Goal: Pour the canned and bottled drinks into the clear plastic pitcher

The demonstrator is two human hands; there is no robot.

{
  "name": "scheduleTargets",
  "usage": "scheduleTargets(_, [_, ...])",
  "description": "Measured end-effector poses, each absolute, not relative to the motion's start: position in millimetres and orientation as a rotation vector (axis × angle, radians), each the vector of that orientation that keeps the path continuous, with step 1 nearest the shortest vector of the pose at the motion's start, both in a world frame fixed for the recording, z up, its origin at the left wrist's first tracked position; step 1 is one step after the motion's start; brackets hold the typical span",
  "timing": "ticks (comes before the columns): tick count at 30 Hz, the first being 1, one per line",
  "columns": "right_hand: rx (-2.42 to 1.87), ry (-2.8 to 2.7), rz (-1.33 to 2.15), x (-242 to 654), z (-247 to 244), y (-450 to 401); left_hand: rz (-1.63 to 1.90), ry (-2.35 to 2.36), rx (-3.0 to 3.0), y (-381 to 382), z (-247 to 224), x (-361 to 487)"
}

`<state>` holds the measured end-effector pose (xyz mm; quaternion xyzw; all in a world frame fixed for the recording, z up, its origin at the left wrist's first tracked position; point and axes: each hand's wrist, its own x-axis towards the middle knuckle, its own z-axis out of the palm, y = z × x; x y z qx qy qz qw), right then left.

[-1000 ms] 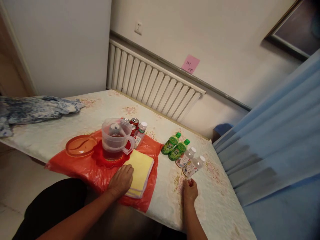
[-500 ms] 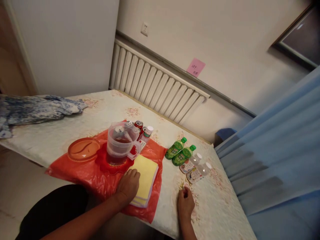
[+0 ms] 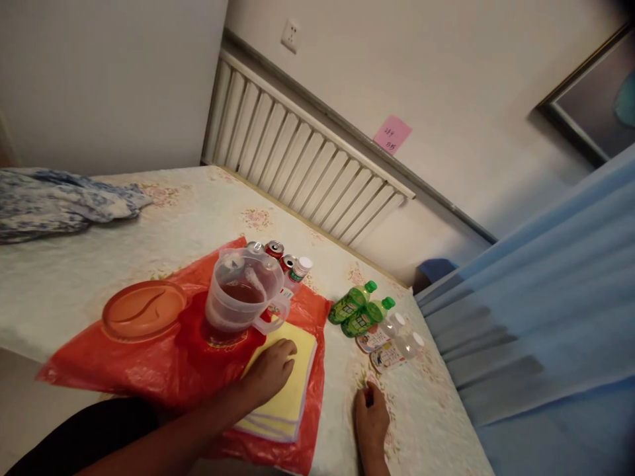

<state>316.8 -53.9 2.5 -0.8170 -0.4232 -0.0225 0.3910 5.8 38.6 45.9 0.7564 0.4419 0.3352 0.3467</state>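
Observation:
My left hand [image 3: 272, 371] rests on a folded yellow cloth [image 3: 292, 403] with a pale edge, its fingers curled and nothing visible in them. My right hand [image 3: 372, 418] lies on the tablecloth to the right, loosely closed with a small gap between thumb and forefinger. Just beyond the left hand, a clear plastic jug [image 3: 233, 307] partly filled with brownish liquid stands on a red scalloped dish [image 3: 191, 337]. Left of it lies an orange round lid [image 3: 141, 311]. Dish, lid and cloth are on a red plastic bag [image 3: 149, 380].
Behind the jug are several drink cans [image 3: 274, 248] and a white-capped bottle [image 3: 300, 268], partly hidden. Green-capped bottles [image 3: 350, 303] and white-capped bottles [image 3: 387, 357] stand beyond my right hand. A blue-white cloth [image 3: 64, 205] lies far left; a radiator [image 3: 302, 158] and blue curtain [image 3: 520, 317] border the table.
The view has shifted, with the jug and bag nearer. My left hand has slid slightly up and right over the yellow cloth. My right hand keeps its curled pose on the table.

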Motion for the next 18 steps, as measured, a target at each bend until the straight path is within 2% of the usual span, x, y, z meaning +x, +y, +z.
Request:
scheduleTargets(4, [-2.073,-1.076,-0.047,309.4,11.3,-47.3,0.911,1.106,1.845,43.6,44.5,4.3])
scheduleTargets(7, [-1.997,-1.112,0.076,288.7,36.1,-20.0,0.908,1.098,1.817,44.3,46.4,3.9])
scheduleTargets(15, [-1.542,-1.577,0.249,173.4,168.7,98.7,0.872,1.058,1.803,38.7,57.5,1.4])
scheduleTargets(18, [-1.484,-1.818,0.125,136.3,206.7,125.2,0.866,1.049,1.777,39.5,53.8,1.7])
